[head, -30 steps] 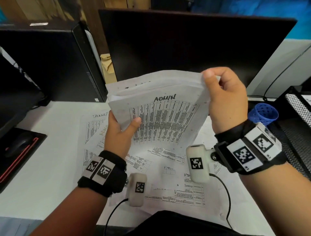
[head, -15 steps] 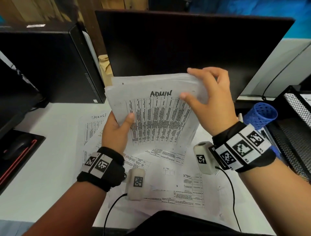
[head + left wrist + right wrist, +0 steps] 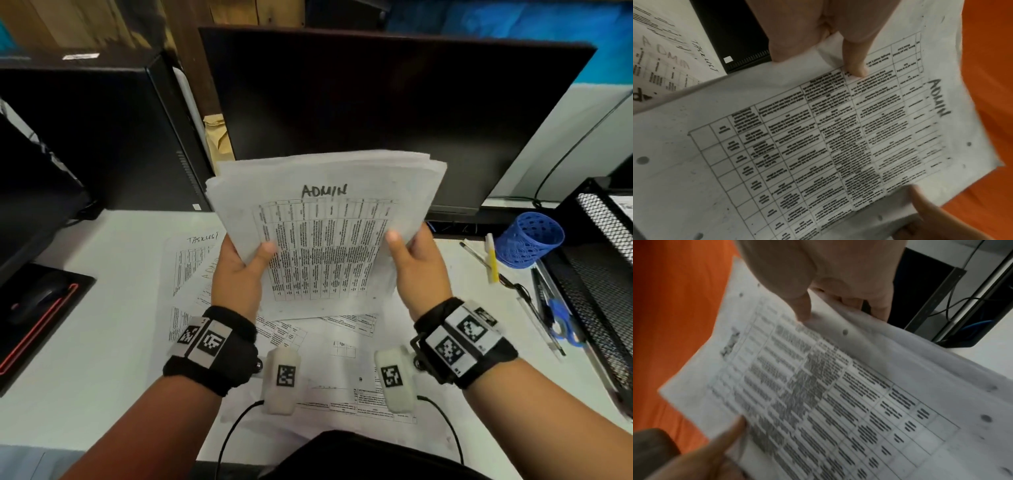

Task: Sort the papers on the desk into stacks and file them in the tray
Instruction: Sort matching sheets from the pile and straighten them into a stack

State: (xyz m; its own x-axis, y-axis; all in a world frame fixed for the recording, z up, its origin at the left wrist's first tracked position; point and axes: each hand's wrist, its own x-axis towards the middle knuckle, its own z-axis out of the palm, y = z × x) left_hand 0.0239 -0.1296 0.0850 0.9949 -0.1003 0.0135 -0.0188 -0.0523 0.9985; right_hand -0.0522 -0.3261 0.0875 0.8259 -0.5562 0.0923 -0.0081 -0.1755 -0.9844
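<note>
A stack of printed sheets headed "ADMIN" is held upright above the desk. My left hand grips its lower left edge, thumb on the front. My right hand grips its lower right edge the same way. The left wrist view shows the ADMIN stack with the left thumb on the table print. In the right wrist view the stack is blurred, with the right thumb on top and fingers behind. More loose papers lie flat on the white desk beneath. The black mesh tray stands at the right.
A black monitor stands right behind the stack. A computer tower is at the back left, a mouse on a black pad at the left. A blue mesh pen cup, pens and scissors lie before the tray.
My right hand let go of the stack's top right corner and came down to grip its lower right edge. The stack now stands squarer, its sheets closed together. The left hand kept its hold.
</note>
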